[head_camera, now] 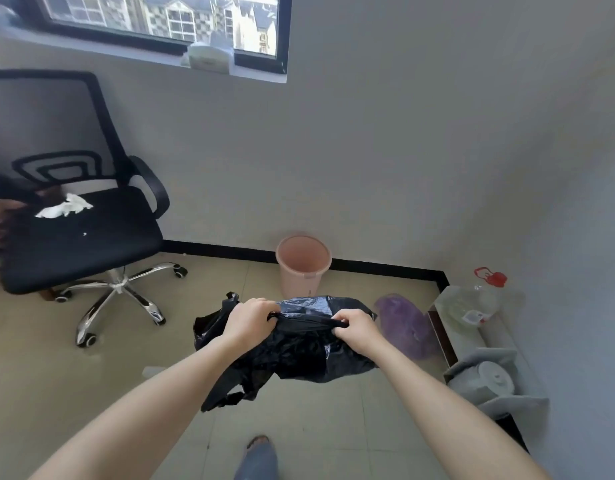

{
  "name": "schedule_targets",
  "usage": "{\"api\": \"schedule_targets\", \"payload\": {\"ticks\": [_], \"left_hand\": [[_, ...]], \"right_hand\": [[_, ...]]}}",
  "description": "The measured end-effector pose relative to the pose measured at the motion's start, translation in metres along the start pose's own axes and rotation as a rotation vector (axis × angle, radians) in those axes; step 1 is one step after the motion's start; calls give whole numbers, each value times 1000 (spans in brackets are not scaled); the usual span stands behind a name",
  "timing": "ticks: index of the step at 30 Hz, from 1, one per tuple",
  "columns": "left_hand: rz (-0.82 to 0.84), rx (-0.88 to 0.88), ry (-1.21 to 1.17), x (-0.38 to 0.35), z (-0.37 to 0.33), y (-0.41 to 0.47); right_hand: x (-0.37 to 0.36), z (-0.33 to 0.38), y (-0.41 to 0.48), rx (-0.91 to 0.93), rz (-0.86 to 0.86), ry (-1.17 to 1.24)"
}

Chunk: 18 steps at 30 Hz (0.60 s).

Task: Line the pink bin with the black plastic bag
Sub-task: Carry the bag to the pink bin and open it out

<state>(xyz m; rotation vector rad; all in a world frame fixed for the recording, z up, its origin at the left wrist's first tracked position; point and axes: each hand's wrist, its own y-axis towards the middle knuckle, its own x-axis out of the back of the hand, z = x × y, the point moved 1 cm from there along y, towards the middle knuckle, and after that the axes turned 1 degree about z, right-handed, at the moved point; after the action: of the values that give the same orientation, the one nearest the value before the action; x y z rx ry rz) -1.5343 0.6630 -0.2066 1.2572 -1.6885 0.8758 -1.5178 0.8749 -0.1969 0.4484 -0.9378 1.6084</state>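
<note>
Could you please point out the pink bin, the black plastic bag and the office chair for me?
pink bin [301, 271]: head view, front of its outer wall.
black plastic bag [309, 344]: head view, crumpled middle between the hands.
office chair [87, 237]: head view, seat cushion.

1 head view, forward-down, hands [299, 327] near

Bin [303, 265] at frame centre, against wall.
Bag [299, 344] below it, between both hands; chair [77, 233] at left, tissue [65, 206] on its seat; shelf [489, 344] at right.
</note>
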Motion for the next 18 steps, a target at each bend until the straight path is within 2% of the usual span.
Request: {"api": "schedule_targets", "payload": {"ticks": [8, 18], "left_hand": [[14, -86, 85, -5, 22, 114], [159, -57, 232, -39, 25, 201]], "right_hand": [[23, 4, 97, -91, 26, -63], [30, -39, 192, -149, 149, 13]]}}
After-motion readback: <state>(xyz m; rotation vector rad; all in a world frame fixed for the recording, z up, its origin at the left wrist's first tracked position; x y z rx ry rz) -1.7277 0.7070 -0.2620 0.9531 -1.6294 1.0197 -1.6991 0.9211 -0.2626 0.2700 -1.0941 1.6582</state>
